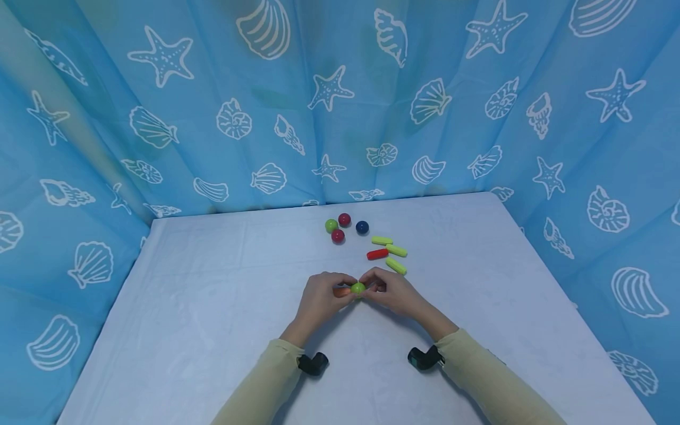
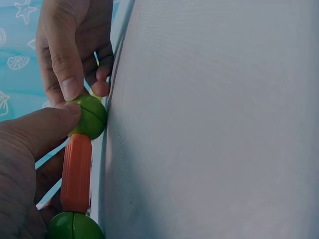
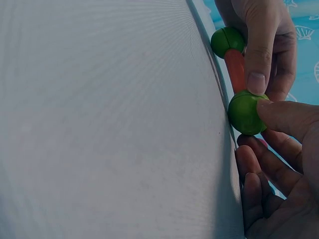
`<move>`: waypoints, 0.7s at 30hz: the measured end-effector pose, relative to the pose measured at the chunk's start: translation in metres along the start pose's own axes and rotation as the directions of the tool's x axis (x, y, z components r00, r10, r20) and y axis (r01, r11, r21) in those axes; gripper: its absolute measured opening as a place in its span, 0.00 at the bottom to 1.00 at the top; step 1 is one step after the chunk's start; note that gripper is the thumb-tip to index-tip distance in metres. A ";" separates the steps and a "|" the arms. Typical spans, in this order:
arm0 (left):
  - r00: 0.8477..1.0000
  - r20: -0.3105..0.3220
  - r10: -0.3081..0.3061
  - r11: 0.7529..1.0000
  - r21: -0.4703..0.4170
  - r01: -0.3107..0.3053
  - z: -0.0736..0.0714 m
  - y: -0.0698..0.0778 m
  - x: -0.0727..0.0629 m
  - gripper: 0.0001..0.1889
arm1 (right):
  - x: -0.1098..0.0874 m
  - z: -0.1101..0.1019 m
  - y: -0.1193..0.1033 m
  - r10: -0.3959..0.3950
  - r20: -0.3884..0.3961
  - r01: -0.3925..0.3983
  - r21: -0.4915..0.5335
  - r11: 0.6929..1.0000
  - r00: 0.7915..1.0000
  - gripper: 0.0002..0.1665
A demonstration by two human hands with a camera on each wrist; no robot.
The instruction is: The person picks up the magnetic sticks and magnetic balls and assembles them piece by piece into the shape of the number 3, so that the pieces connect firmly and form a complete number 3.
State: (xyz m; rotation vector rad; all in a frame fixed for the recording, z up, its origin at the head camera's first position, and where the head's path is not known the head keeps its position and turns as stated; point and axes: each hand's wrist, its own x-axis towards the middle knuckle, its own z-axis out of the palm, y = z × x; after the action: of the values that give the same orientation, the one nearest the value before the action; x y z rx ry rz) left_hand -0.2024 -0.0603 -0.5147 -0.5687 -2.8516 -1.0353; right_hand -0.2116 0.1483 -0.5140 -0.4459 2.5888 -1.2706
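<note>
Both hands are on an orange rod that has a green ball at each end, held low over the table. My left hand holds this piece, its thumb against the inner green ball and its other fingers behind the rod. From the other side my right hand pinches that same ball between thumb and fingers. The outer green ball lies beside the left hand and is hidden in the head view.
Beyond the hands are two red balls, a green ball and a dark blue ball. A red rod and three yellow-green rods lie nearer. A blue shell-print curtain surrounds the white table.
</note>
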 end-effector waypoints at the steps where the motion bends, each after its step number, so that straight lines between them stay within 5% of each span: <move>1: 1.000 0.001 -0.002 1.000 0.000 0.002 0.000 0.000 0.000 0.15 | 0.000 0.000 0.000 -0.001 0.001 0.001 0.000 1.000 1.000 0.15; 21: 0.999 0.023 -0.040 0.999 0.011 0.039 0.002 -0.002 0.001 0.15 | -0.001 -0.002 -0.001 0.009 0.004 -0.009 -0.010 1.000 1.000 0.16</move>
State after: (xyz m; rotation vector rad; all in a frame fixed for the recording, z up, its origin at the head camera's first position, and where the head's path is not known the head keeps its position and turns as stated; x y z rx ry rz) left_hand -0.2041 -0.0603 -0.5170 -0.5294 -2.8985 -1.0257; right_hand -0.2108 0.1500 -0.5120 -0.4380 2.5921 -1.2534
